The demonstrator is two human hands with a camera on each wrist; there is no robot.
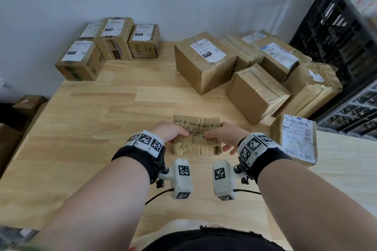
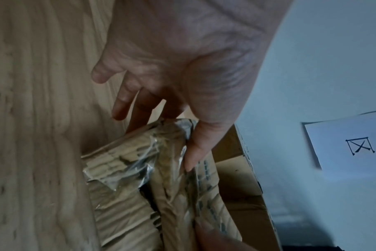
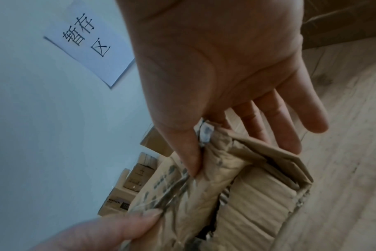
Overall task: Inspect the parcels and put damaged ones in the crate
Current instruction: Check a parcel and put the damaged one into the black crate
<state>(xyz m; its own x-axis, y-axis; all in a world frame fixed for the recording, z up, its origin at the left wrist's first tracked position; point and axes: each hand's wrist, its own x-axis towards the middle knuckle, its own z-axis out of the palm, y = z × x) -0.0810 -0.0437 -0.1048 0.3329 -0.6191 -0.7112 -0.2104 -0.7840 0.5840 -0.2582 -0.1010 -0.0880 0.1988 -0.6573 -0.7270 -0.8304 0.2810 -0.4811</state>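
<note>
Crushed parcel (image 1: pixel 196 138) sits on counter (image 1: pixel 81 128) at near centre, between both wrists. Left hand (image 1: pixel 170 131) and right hand (image 1: pixel 221 133) each pinch its crumpled top edge, thumb against fingers. Cardboard looks soft, split, tape loose; likely light. Better gripped under both ends for the crate (image 1: pixel 334 32), far right.

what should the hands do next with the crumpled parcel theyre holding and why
Probably lift the parcel and carry it right toward the black crate. Both the left hand and right hand already pinch its upper edge, and the wrist views show creased cardboard, peeling tape and a split seam, so it looks damaged.
</note>
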